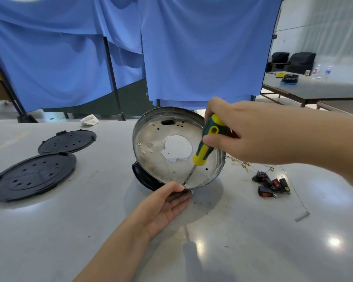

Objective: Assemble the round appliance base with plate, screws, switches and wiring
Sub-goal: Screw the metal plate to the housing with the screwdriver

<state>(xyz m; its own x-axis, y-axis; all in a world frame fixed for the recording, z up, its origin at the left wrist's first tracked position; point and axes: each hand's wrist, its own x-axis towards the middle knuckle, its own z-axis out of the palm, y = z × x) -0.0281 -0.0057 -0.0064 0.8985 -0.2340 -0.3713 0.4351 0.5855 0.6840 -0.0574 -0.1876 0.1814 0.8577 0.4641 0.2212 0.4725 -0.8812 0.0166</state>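
1. Steel rim hides the screwdriver (207, 144) tip where it meets the round base (171, 147); any screw there is too small to tell.
2. My right hand (243, 129) curls around the green-yellow handle.
3. My left hand (167, 202), fingers straight, props the tilted base's near edge, mid-tabletop (90, 231).
4. Inside the base: holes and a central cutout.
5. Switches (273, 185) and wiring (247, 165) lie rightward; two black plates (33, 177) leftward.

Single head-worn wide-angle view, forward and down, close over the table (253, 231) and both forearms.
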